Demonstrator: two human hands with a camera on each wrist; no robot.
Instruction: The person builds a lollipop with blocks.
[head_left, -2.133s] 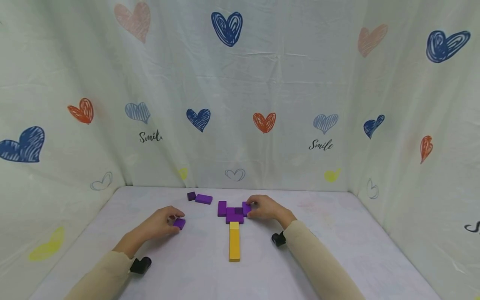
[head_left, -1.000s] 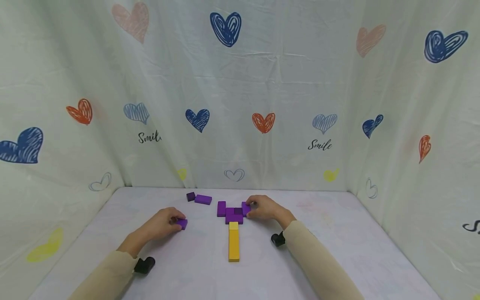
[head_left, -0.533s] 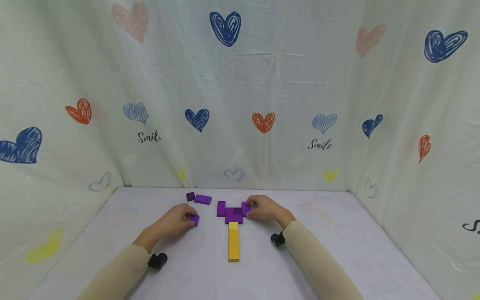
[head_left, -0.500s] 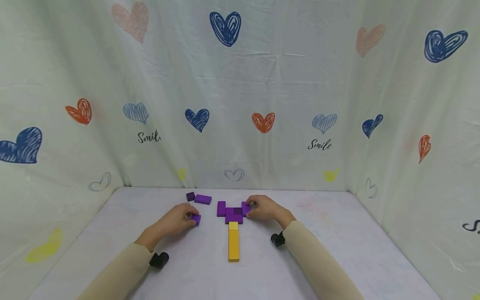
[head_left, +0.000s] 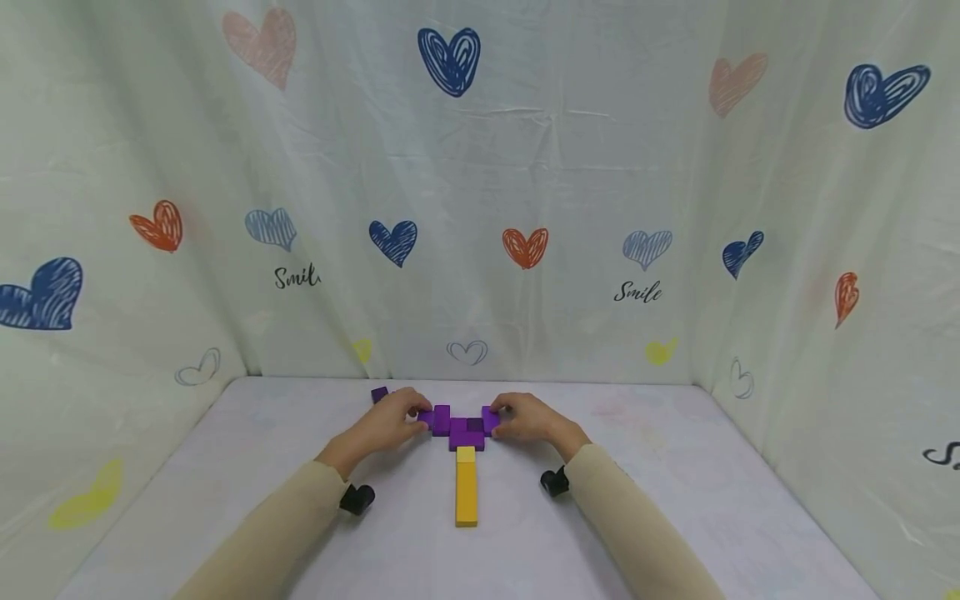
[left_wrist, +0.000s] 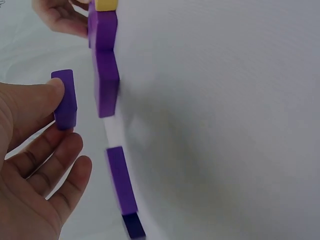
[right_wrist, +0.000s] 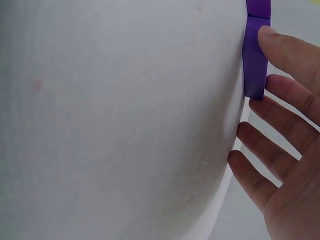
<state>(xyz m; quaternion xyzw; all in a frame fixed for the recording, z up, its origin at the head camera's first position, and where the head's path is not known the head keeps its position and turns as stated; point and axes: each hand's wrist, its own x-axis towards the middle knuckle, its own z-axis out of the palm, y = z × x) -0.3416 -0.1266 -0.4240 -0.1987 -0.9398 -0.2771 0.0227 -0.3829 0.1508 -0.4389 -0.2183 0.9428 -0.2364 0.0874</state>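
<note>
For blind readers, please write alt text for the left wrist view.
A left hand pinches a purple rectangular block. Nearby on a white surface lie more purple blocks, a yellow block and a dark purple block; the right hand shows partly.

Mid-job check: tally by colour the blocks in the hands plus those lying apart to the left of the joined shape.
Purple: 3 (left block in the left hand, right block in the right hand, loose long block)
Dark purple: 1 (loose cube)
Total: 4
</note>
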